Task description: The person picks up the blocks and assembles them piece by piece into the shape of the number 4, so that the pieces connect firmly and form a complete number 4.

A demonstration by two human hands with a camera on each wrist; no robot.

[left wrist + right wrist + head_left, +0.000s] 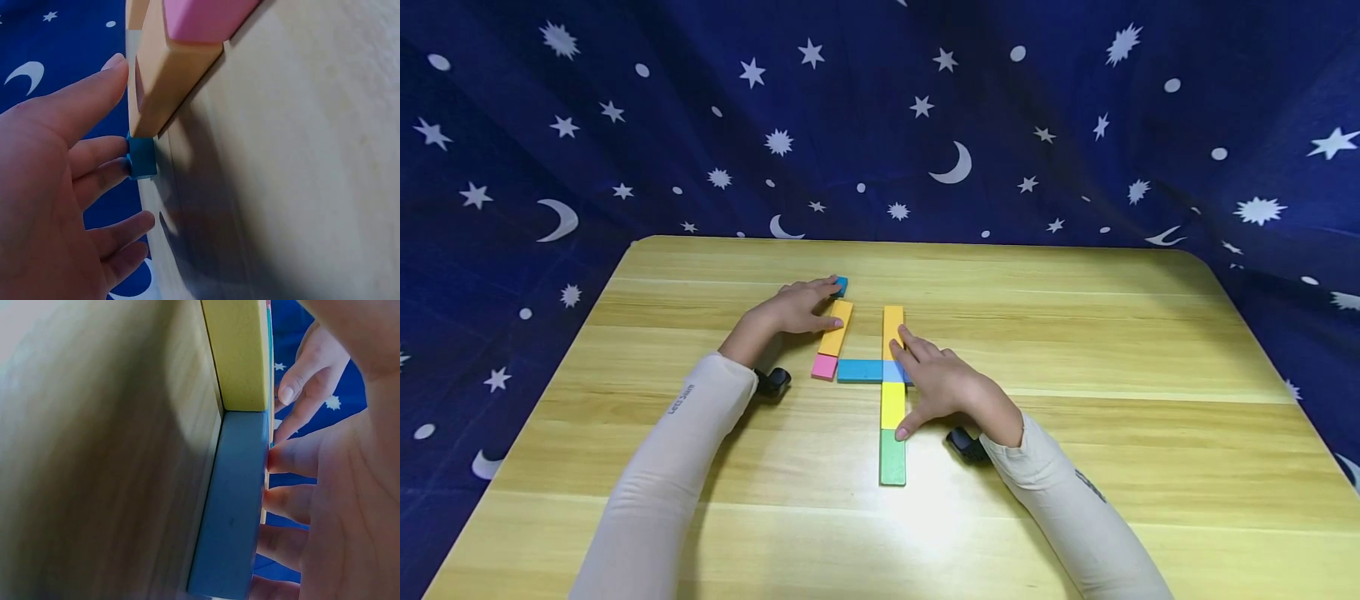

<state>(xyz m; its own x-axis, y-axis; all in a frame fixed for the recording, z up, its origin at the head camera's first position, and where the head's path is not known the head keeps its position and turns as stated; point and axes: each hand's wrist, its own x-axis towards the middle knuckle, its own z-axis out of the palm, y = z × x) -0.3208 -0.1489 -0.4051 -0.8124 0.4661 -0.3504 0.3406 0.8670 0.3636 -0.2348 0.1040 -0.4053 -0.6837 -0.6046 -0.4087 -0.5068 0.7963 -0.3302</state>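
My left hand (796, 308) reaches over a slanted orange block (837, 332), its fingertips touching a small blue block (842, 285) at the far end. The left thumb lies above the orange block. A pink block (824, 367) adjoins the near end. To the right is a cross of flat blocks: orange (892, 319) on top, light blue (892, 372) in the centre, yellow (892, 406) and green (892, 460) below, and teal (859, 371) on the left. My right hand (946, 385) spreads over its right side, fingertips on the upper orange block. A darker blue block (230, 506) lies partly hidden beneath it.
The wooden table (1075, 333) has rounded far corners. A dark blue curtain (850, 125) with stars and moons hangs behind it. Black wrist cameras (772, 383) sit under both wrists, close to the tabletop.
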